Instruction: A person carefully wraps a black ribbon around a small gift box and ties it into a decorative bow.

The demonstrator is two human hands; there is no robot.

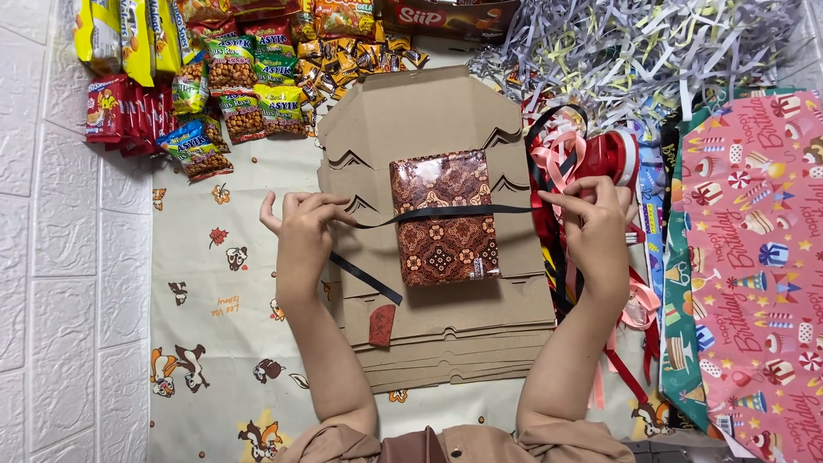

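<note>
Seen from the head camera, a person's left hand (302,233) and right hand (597,225) each pinch an end of a thin black satin ribbon (446,211), drawn taut across a small box wrapped in glossy brown batik-patterned paper (442,218), which lies at the centre of the frame on a stack of flat brown cardboard box blanks (446,339). Both hands are closed on the ribbon, fingertips together; the loose tail on the left trails down toward 7 o'clock of the box. The risk from here, as a judgement: the paper looks slick, so the ribbon could slide off line toward an edge if the pull is uneven, and the light box could skew or shift on the cardboard; the free tail may also twist. At 3 o'clock of the box, close behind the right hand, a tangle of red, pink and black ribbons (573,156) could snag the working strand. At 10 to 11 o'clock sit small snack packets (225,94) in green, red and yellow, with red sachets at the far left. At 1 o'clock lies a heap of shredded grey and pale yellow paper (634,43). At 3 to 4 o'clock, pink gift-wrap sheets printed with cakes and presents (754,257) overlap a green sheet. A cream cloth with cartoon chipmunks (214,343) covers the bench.
</note>
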